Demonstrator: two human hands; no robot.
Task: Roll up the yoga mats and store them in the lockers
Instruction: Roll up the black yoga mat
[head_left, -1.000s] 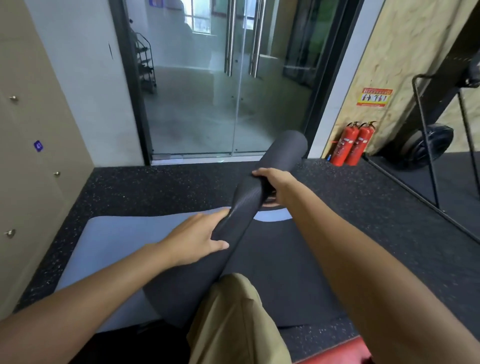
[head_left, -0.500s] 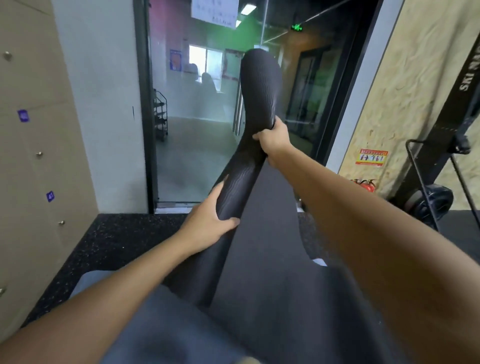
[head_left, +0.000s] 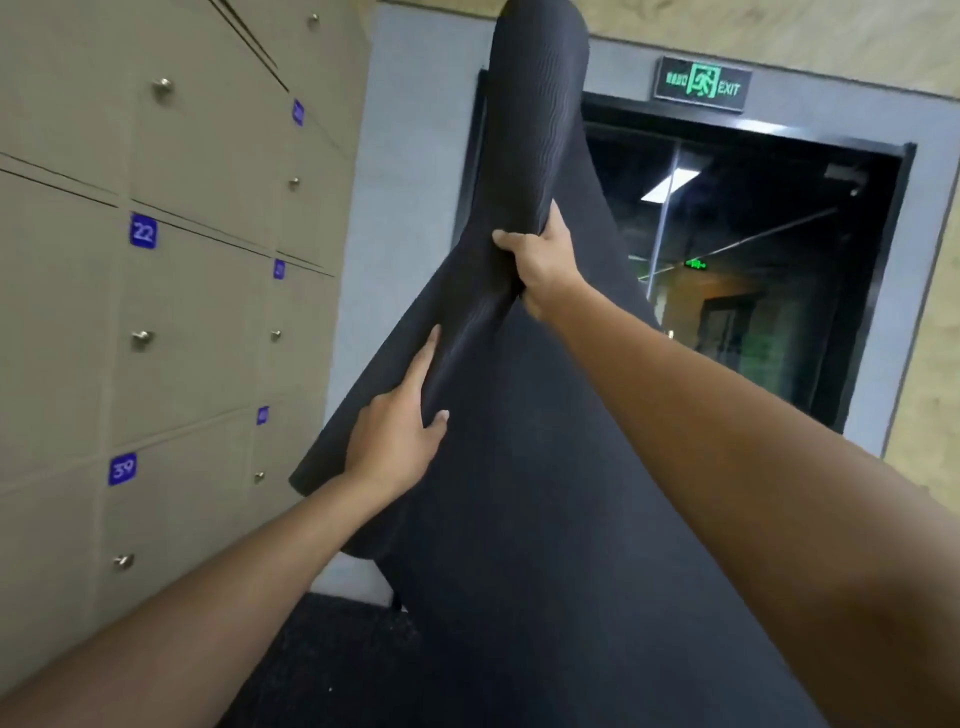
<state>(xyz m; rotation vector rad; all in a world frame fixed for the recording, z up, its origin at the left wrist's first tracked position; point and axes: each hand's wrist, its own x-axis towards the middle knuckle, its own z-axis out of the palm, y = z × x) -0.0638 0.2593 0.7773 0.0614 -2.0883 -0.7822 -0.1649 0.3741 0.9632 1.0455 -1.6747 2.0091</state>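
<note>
A dark ribbed yoga mat (head_left: 535, 130), loosely rolled, stands nearly upright in front of me, its top reaching the frame's upper edge. A loose flap of it hangs down over the lower middle. My right hand (head_left: 543, 260) grips the roll at its middle, fingers curled round the fold. Lower down, my left hand (head_left: 397, 431) holds the roll's wider bottom part, fingers along the outside and thumb wrapped onto the front. The beige lockers (head_left: 182, 322) with blue number tags and metal knobs fill the left side, all doors closed.
A dark glass doorway (head_left: 753, 270) with a green exit sign (head_left: 701, 85) above it stands ahead to the right. A grey wall strip (head_left: 410, 156) separates it from the lockers. Speckled black floor (head_left: 322, 654) shows at the bottom.
I have risen and the view has tilted up. Both hands lifted the mat from low over the floor to nearly vertical, and the lockers now fill the left side.
</note>
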